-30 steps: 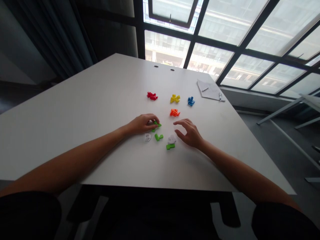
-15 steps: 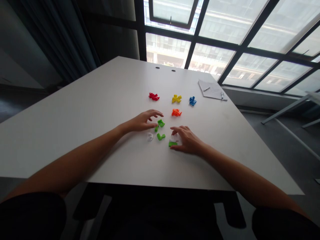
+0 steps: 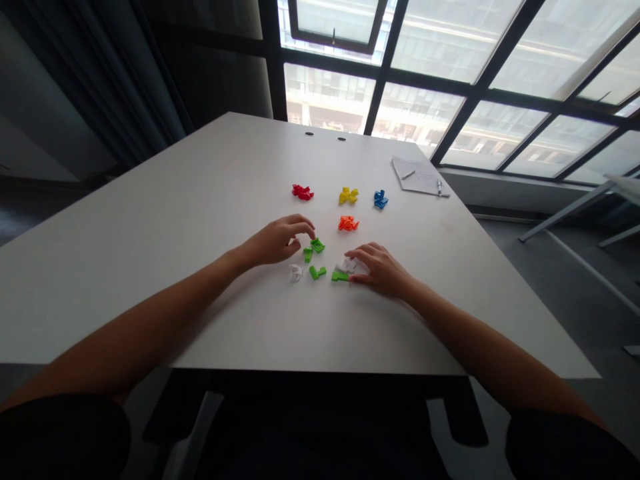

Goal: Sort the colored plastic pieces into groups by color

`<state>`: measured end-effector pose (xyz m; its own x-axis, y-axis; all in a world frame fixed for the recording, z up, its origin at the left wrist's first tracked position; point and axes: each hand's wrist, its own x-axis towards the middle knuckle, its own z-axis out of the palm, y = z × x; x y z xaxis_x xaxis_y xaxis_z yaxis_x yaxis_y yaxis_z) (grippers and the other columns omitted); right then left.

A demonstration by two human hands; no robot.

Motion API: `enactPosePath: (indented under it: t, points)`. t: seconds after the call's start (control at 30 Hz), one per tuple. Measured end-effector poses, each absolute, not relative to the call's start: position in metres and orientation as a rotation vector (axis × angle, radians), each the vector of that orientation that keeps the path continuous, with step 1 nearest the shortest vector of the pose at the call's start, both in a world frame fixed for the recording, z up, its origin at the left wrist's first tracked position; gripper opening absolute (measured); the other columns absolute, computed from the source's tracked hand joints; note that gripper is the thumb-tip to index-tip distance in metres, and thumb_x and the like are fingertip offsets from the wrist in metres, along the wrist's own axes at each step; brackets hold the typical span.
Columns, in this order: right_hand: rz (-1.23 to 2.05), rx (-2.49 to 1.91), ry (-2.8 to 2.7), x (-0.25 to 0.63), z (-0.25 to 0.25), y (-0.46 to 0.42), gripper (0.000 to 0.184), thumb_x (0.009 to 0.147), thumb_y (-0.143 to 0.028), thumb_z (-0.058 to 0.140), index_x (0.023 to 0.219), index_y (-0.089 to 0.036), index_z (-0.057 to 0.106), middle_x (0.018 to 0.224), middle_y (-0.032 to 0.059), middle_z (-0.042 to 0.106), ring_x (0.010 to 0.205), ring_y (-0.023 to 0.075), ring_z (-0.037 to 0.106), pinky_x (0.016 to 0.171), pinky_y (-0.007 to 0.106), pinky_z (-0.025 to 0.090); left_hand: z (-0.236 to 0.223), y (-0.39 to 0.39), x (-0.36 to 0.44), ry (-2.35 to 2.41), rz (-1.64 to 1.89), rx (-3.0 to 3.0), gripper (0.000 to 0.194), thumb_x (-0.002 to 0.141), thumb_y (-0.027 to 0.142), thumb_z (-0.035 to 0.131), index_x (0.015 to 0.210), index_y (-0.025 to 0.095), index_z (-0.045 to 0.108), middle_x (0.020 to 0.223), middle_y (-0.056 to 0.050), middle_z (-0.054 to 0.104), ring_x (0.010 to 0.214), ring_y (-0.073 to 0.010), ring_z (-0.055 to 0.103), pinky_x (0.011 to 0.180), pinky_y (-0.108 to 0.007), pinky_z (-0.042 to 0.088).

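My left hand hovers over the white table with its fingers curled, holding nothing. Its fingertips are just short of a green plastic piece, and a smaller green piece lies just below them. My right hand closes over a white plastic piece, partly hiding it. A green plastic piece lies against my right thumb. Another green piece and a small white piece lie between my hands.
Farther off on the white table lie small clusters of red, yellow, blue and orange pieces. A sheet of paper with a pen lies near the far right edge.
My right hand has come down from its raised, spread pose and closed over the white piece. My left hand has drawn back from the green pieces, and the view has shifted slightly.
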<state>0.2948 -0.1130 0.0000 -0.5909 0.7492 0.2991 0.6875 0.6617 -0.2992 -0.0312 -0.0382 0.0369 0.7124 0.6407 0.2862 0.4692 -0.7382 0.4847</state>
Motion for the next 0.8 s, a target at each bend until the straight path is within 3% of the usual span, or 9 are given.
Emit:
enactPosePath:
  t: [0.13,0.23,0.33,0.6,0.8]
  points:
    - [0.193,-1.068,-2.471,0.307,0.006,-0.111,0.036,0.107,-0.042,0.059,0.137,-0.027,0.070,0.130,0.0137,0.073,0.121,0.0319,0.065,0.105,0.054,0.053,0.056,-0.035,-0.047,0.872,0.371,2.470,0.019,0.090,0.032,0.060,0.097,0.022,0.075,0.104,-0.008,0.072,0.086,-0.0211,0.068,0.073,-0.030,0.056]
    - [0.223,-0.957,-2.525,0.304,0.009,-0.116,0.041,0.109,-0.027,0.050,0.148,-0.031,0.062,0.145,0.0090,0.067,0.131,0.0289,0.061,0.111,0.054,0.051,0.062,-0.038,-0.054,0.790,0.101,2.347,0.025,0.089,0.042,0.070,0.106,0.026,0.078,0.111,-0.007,0.072,0.085,-0.0200,0.070,0.071,-0.026,0.055]
    - [0.262,-0.889,-2.595,0.297,0.008,-0.118,0.047,0.107,-0.018,0.047,0.146,-0.035,0.064,0.146,0.0042,0.068,0.133,0.0280,0.060,0.113,0.056,0.049,0.059,-0.044,-0.052,0.740,-0.018,2.286,0.036,0.083,0.050,0.079,0.112,0.028,0.077,0.118,-0.007,0.071,0.086,-0.0200,0.071,0.070,-0.025,0.054]
    - [0.229,-0.988,-2.504,0.311,0.001,-0.102,0.025,0.104,-0.033,0.061,0.124,-0.025,0.075,0.120,0.0112,0.077,0.119,0.0308,0.066,0.104,0.053,0.055,0.060,-0.047,-0.048,0.702,0.009,2.261,0.034,0.077,0.048,0.084,0.103,0.027,0.079,0.103,-0.005,0.074,0.079,-0.0194,0.071,0.066,-0.025,0.052]
    - [0.131,-1.213,-2.339,0.313,-0.001,-0.099,0.026,0.094,-0.028,0.068,0.118,-0.020,0.070,0.113,0.0132,0.076,0.107,0.0311,0.068,0.098,0.050,0.055,0.065,-0.056,-0.016,0.815,0.253,2.436,0.046,0.087,0.041,0.075,0.130,0.026,0.067,0.122,-0.005,0.075,0.090,-0.0197,0.073,0.077,-0.028,0.056]
